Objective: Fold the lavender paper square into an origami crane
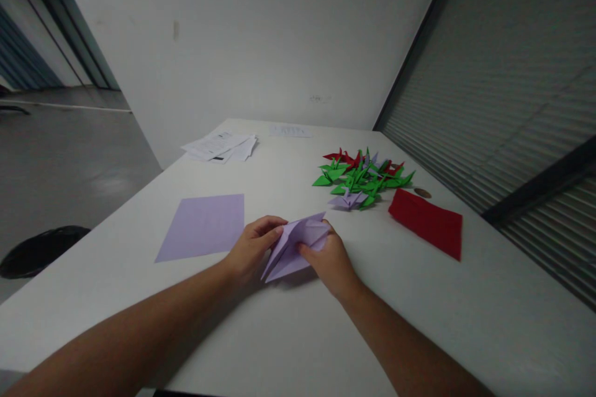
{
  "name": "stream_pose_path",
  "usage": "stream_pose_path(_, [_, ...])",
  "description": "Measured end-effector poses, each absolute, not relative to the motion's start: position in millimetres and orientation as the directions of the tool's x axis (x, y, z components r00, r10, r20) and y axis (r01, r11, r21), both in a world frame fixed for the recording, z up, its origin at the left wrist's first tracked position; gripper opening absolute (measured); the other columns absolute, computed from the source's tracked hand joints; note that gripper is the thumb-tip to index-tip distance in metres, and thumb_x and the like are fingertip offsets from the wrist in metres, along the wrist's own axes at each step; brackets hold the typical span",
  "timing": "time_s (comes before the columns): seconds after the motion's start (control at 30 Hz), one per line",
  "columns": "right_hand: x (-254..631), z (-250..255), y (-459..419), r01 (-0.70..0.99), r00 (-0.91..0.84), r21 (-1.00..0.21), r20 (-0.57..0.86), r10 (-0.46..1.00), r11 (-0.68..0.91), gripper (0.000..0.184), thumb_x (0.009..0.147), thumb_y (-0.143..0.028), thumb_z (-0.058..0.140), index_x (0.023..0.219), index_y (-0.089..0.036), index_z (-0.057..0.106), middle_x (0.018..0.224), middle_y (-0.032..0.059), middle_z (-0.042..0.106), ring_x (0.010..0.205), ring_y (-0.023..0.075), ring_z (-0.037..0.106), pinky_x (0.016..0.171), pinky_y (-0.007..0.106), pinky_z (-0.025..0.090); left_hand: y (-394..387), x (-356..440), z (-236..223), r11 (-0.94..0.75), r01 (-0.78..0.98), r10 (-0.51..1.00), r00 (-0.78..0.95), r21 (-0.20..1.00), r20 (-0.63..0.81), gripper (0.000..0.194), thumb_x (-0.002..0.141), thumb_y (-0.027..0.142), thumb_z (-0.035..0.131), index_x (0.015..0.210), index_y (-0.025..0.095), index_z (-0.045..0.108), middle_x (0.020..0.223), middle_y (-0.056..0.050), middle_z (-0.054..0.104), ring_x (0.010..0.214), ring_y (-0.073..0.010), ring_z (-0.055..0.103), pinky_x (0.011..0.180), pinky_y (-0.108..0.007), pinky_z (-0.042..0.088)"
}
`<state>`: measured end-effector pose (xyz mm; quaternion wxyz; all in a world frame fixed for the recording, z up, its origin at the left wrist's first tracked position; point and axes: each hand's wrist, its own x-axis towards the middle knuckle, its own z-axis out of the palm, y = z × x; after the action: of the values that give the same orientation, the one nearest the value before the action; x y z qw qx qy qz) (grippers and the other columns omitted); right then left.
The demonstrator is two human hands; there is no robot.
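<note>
A partly folded sheet of lilac origami paper (293,248) is held up between both hands, just above the table, its flaps standing apart. My left hand (257,240) pinches its left edge with thumb and fingers. On the other side my right hand (328,255) grips it, the thumb pressed inside the opened fold and the fingers hidden behind. Flat on the table to the left of my hands lies a square lilac sheet (205,226). Folded paper cranes (361,180) in green, red and lilac are heaped beyond my right hand.
Red paper (428,223) lies at the right, with a small brown round object (422,193) behind it. Printed sheets (221,146) are at the table's far left, another page (291,131) at the back. Blinds line the right side; a black bin (40,251) stands left on the floor.
</note>
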<state>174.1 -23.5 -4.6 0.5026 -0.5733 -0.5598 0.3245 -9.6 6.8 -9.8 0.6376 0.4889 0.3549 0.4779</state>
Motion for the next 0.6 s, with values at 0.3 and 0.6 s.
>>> stream_pose_path(0.3, [174, -9, -23, 0.272, 0.149, -0.956, 0.158, 0.976, 0.113, 0.036, 0.068, -0.021, 0.071, 0.102, -0.020, 0.058, 0.088, 0.0030, 0.073, 0.077, 0.0231, 0.071, 0.070, 0.034, 0.057, 9, -10, -14, 0.006, -0.263, 0.955, 0.286, 0.965, 0.072, 0.027, 0.076, 0.036, 0.084, 0.094, 0.017, 0.076, 0.088, -0.006, 0.074, 0.077, -0.0177, 0.066, 0.071, -0.029, 0.052])
stream_pose_path(0.6, [172, -7, -23, 0.145, 0.122, -0.988, 0.081, 0.989, 0.063, 0.042, 0.067, -0.023, 0.076, 0.104, -0.022, 0.055, 0.090, 0.0024, 0.074, 0.079, 0.0226, 0.071, 0.070, 0.032, 0.056, 12, -13, -19, -0.079, -0.201, 0.954, 0.270, 0.976, 0.132, 0.023, 0.078, 0.035, 0.084, 0.090, 0.017, 0.073, 0.081, -0.001, 0.070, 0.072, -0.0133, 0.062, 0.066, -0.024, 0.046])
